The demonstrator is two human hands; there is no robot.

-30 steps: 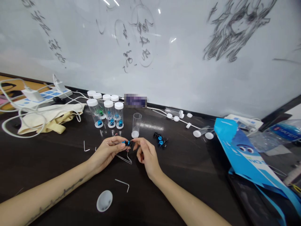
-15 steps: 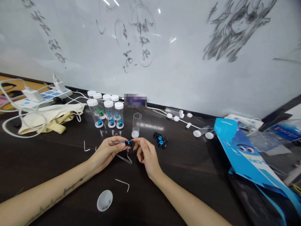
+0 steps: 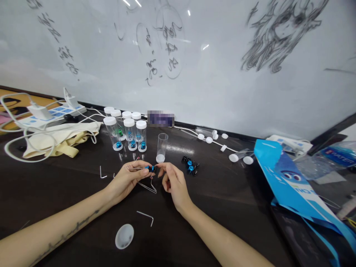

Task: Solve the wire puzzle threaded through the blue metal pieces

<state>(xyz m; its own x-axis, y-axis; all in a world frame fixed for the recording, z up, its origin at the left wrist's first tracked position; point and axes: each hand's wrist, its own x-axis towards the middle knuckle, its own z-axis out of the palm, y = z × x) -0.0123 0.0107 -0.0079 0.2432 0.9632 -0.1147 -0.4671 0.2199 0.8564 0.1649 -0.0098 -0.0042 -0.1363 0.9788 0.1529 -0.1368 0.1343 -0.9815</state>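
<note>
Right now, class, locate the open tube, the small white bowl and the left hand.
Open tube (image 3: 162,145): head view, clear wall.
Small white bowl (image 3: 124,235): head view, inner surface.
Left hand (image 3: 124,182): head view, back.

office-like workspace, scribbled whiteboard (image 3: 200,85), dark table (image 3: 222,211), power strips (image 3: 59,111)

bare forearms (image 3: 222,235), dk jagged tattoo (image 3: 78,225) on L

Decent indoor light here, plus some wide-angle stretch at the edges

We've got small streaks of glare up on the whiteboard (image 3: 211,89) and a pale shine on the dark table (image 3: 222,211); the bottle (image 3: 339,154) at far right looks smeary; one patch by the board is pixelated.
</note>
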